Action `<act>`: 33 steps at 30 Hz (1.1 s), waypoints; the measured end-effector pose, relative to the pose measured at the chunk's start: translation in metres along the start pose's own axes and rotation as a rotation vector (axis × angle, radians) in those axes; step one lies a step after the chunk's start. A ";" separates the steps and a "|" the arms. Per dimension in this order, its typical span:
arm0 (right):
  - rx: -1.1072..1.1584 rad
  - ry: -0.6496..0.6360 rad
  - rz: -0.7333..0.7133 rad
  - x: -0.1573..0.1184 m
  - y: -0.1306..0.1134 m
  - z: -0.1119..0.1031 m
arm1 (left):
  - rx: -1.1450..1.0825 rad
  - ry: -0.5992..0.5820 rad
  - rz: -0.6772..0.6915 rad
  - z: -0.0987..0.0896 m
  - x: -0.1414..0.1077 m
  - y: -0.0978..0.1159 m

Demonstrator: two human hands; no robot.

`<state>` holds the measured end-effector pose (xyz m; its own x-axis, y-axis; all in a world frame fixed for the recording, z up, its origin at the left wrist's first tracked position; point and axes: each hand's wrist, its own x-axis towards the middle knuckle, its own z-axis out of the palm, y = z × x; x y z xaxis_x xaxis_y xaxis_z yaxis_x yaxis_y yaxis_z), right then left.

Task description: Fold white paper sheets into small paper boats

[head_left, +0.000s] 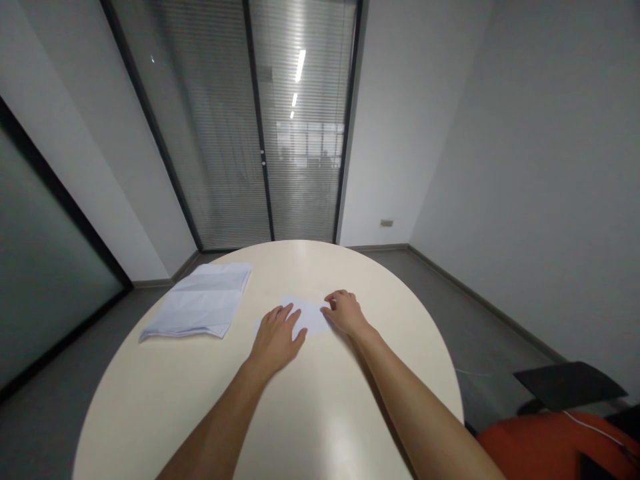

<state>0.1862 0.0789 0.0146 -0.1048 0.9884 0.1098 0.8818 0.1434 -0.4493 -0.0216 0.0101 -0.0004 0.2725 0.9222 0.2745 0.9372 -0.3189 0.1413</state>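
White paper [311, 319] between both hands [309, 327], on table [300, 400].

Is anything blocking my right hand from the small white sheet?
Nothing visible does: the right hand is already at the right edge of the small white sheet. The left hand is over its left part, and the larger folded white bundle lies off to the left.

Round table [150, 400], near edge cut off below; white paper sheet [313, 321], partly hidden by the left hand [278, 335].
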 end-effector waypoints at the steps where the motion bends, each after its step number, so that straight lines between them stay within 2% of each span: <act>1: 0.003 0.000 0.000 0.000 0.000 0.000 | 0.001 -0.001 0.001 0.000 0.000 0.000; 12: 0.023 0.012 -0.015 0.000 -0.001 -0.001 | -0.011 0.005 -0.005 -0.001 -0.001 0.001; 19: 0.079 0.006 -0.097 -0.003 -0.004 -0.002 | -0.011 0.004 0.000 0.001 -0.001 -0.001; 33: -0.102 -0.027 -0.180 -0.009 -0.015 -0.012 | -0.023 -0.010 -0.017 -0.001 0.000 0.001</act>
<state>0.1797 0.0671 0.0305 -0.2760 0.9484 0.1563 0.8895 0.3137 -0.3324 -0.0207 0.0090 0.0007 0.2584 0.9298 0.2620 0.9367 -0.3075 0.1674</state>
